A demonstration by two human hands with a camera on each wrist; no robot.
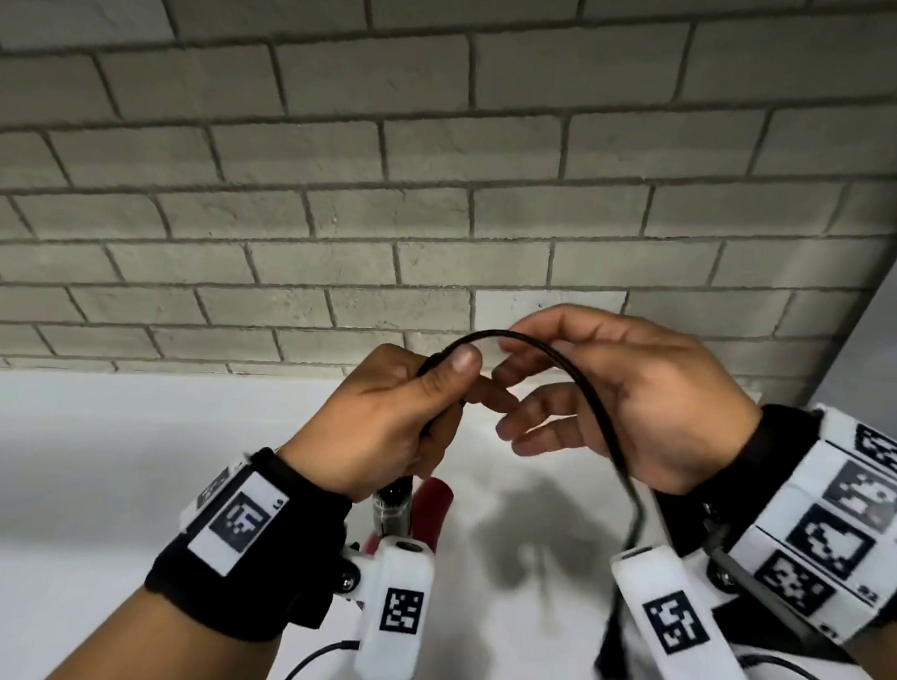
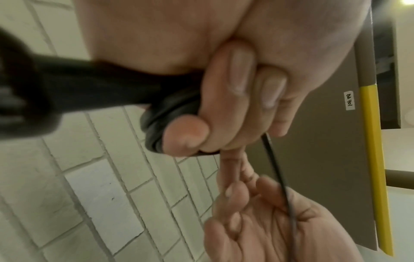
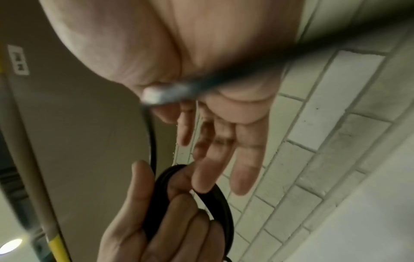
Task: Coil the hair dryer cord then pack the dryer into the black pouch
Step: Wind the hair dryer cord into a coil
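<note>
Cord (image 1: 563, 363) arched between both hands above the white counter (image 1: 96, 478); left hand (image 1: 381, 424) clamped its coils. Left wrist: loops (image 2: 156, 127) under thumb. Right wrist: right hand (image 3: 212, 109) fingers spread, cord across palm.

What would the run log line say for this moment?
step: coiling cord | left hand: grips cord coils | right hand: open, cord across palm | pouch: not seen
</note>
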